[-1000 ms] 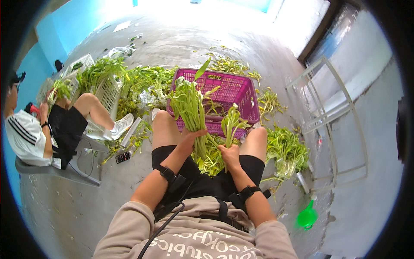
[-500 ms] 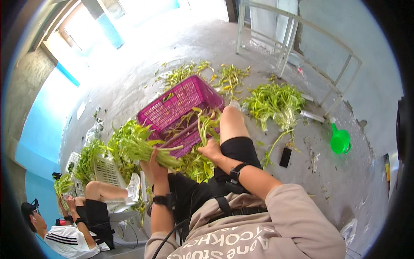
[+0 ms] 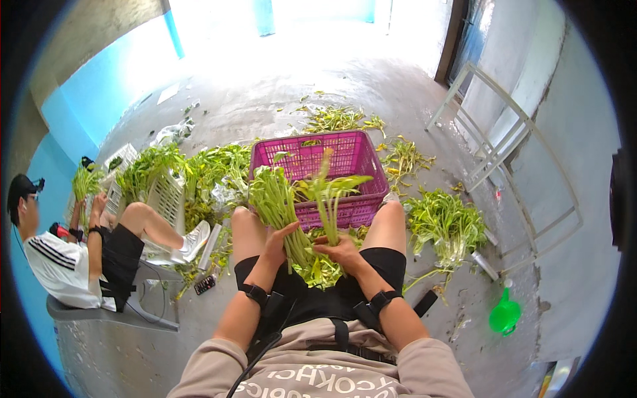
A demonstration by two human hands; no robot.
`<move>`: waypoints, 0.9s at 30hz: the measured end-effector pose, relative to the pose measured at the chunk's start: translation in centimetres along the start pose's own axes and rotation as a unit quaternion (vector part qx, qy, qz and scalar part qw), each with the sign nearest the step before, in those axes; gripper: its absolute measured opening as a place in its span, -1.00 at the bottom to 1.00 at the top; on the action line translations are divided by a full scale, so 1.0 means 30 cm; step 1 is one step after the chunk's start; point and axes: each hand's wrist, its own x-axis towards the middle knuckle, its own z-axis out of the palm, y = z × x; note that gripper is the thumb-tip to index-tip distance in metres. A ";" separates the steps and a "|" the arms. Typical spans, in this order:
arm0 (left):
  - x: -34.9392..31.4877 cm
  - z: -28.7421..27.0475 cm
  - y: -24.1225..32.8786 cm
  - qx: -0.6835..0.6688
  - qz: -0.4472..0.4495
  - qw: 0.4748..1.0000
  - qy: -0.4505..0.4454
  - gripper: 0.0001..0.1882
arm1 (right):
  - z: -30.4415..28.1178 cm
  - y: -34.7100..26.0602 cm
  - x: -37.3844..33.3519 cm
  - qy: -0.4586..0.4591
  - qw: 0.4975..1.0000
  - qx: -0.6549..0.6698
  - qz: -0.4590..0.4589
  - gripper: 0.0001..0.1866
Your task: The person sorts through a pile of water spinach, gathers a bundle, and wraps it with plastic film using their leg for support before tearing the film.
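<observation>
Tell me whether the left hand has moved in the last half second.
Yes: against the crate, the left hand has shifted rightward, nearer the right hand.

The shirt point(image 3: 312, 357) was tan, with short sleeves point(image 3: 434, 363) and white letters point(image 3: 334, 377). The shorts point(image 3: 320, 299) were black. Each arm point(image 3: 229, 322) had a black band point(image 3: 253, 294). A black strap point(image 3: 341, 330) went over the shirt, and a black cable point(image 3: 252, 364) ran down its left side.

l hand point(image 3: 274, 248) & crate point(image 3: 363, 209) partly hidden behind stem bunch point(image 3: 273, 200); shirt point(image 3: 318, 361) cut off @ btm edge.
</observation>
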 end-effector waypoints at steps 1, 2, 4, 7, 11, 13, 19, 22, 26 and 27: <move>0.007 0.000 -0.006 0.026 0.028 0.999 -0.027 -0.69 | 0.004 -0.016 -0.008 -0.047 0.999 -0.010 -0.001 -0.69; 0.003 0.021 -0.005 0.020 0.029 0.999 -0.026 -0.69 | 0.008 -0.006 -0.011 -0.057 0.998 -0.010 -0.027 -0.68; -0.011 0.065 -0.006 0.019 0.015 1.000 0.002 -0.70 | 0.000 0.003 -0.015 -0.056 0.998 -0.023 -0.010 -0.68; 0.004 0.031 -0.044 0.046 -0.010 0.999 -0.028 -0.64 | -0.007 0.031 -0.007 -0.049 0.998 -0.044 -0.001 -0.70; -0.020 0.073 -0.038 0.077 -0.005 0.992 -0.099 -0.58 | -0.007 0.044 -0.013 -0.017 1.000 0.011 0.003 -0.76; -0.014 0.062 -0.052 0.092 0.001 0.988 -0.120 -0.52 | 0.010 0.024 -0.030 -0.020 0.999 -0.036 -0.010 -0.79; -0.048 0.099 -0.015 -0.002 0.006 0.995 -0.096 -0.62 | -0.013 0.027 -0.016 -0.039 0.999 -0.004 0.010 -0.68; -0.041 0.102 -0.003 -0.007 -0.007 0.998 -0.055 -0.72 | -0.018 0.039 -0.011 0.001 0.994 0.108 -0.014 -0.61; -0.032 0.072 -0.017 -0.009 0.008 0.999 -0.053 -0.71 | -0.019 0.045 -0.004 0.009 0.994 0.109 0.010 -0.59; -0.033 0.073 -0.016 0.011 0.012 0.998 -0.055 -0.70 | -0.021 0.046 0.002 0.003 0.996 0.084 0.005 -0.60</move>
